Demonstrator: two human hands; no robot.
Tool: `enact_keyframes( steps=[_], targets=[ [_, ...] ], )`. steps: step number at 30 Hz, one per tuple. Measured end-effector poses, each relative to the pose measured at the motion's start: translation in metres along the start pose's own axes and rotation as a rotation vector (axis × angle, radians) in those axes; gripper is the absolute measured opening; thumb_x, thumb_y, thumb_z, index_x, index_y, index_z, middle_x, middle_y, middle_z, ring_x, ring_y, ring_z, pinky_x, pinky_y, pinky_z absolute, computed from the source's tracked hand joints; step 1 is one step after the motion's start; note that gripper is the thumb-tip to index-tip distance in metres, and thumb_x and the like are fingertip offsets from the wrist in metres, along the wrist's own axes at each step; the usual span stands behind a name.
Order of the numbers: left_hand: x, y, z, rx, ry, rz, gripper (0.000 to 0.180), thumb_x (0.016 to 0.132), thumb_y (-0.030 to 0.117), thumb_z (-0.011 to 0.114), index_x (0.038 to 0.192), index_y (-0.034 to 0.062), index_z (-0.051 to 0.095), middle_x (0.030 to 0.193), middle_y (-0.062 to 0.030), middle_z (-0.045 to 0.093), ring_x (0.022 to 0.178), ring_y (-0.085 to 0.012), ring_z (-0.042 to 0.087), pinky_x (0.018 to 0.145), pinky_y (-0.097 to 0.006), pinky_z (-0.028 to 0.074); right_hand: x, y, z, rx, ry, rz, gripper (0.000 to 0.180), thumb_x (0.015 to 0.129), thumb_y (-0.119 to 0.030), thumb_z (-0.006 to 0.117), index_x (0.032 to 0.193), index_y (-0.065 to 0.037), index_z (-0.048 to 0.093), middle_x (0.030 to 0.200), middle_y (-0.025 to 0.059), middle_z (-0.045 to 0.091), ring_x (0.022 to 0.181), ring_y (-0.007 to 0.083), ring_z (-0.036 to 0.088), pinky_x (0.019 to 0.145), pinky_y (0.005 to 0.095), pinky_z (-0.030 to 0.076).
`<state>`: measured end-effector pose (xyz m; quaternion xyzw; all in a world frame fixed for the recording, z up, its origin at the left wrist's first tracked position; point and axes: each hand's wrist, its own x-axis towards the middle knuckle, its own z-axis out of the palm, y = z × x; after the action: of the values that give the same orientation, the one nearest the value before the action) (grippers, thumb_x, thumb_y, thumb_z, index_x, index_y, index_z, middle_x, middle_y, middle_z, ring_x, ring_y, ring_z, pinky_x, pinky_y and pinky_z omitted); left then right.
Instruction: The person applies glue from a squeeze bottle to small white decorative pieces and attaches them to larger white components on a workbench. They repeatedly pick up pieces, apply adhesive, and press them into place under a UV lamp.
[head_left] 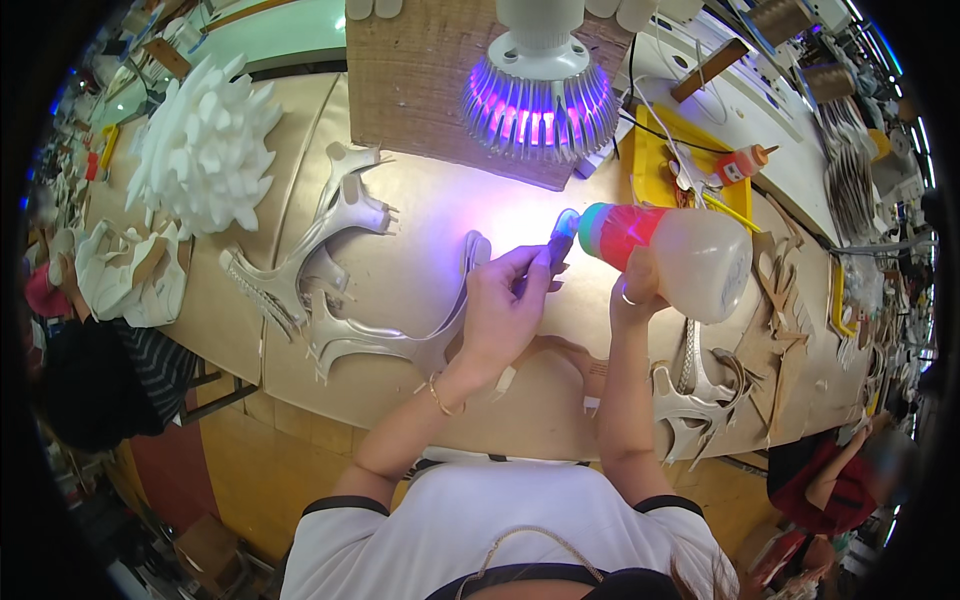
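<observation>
My left hand [508,305] is closed in a pinch on a dark strap end [561,240], apparently part of a shoe upper, whose tip glows blue in the light. My right hand [638,288] is wrapped round a translucent bottle [707,265] with a red label and green cap. The bottle lies tilted sideways, its cap end right beside the strap tip; whether they touch I cannot tell. Beyond both hands hangs a finned lamp [540,100] giving purple light. Silver shoe uppers [300,262] with cut-out straps lie left of my left hand, and more uppers [692,398] near my right forearm.
A large white spiky bundle [208,145] stands at the far left beside white upper pieces [135,272]. Right of the lamp, a yellow tray [652,130] holds a small red-labelled bottle [742,165]. Brown strap pieces [782,300] lie farther right. Other people sit at both sides.
</observation>
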<state>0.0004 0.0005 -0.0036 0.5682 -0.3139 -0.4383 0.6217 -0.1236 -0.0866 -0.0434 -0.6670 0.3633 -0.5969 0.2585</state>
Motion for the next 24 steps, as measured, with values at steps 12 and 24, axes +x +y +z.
enact_keyframes(
  steps=[12, 24],
  targets=[
    [-0.024, -0.007, 0.013, 0.010, -0.130, -0.052, 0.025, 0.097, 0.011, 0.049, 0.107, -0.0071, 0.061, 0.094, -0.0107, 0.068, 0.085, -0.0149, 0.066, 0.077, -0.028, 0.055, 0.019, 0.028, -0.029, 0.037, 0.436, -0.070, 0.044, 0.080, -0.008, 0.068, 0.119, 0.001, 0.049, 0.106, 0.0071, 0.058, 0.091, 0.0192, 0.057, 0.085, 0.0365, 0.050],
    [0.046, -0.041, 0.027, 0.376, -0.162, 0.035, 0.022, 0.094, 0.016, 0.055, 0.101, -0.0022, 0.067, 0.068, -0.0029, 0.061, 0.059, -0.0071, 0.050, 0.055, -0.024, 0.042, 0.010, -0.002, -0.108, -0.034, 0.821, 0.145, 0.072, 0.079, -0.040, 0.071, 0.126, 0.005, 0.040, 0.119, 0.0156, 0.050, 0.099, 0.0230, 0.054, 0.083, 0.0362, 0.049]
  ],
)
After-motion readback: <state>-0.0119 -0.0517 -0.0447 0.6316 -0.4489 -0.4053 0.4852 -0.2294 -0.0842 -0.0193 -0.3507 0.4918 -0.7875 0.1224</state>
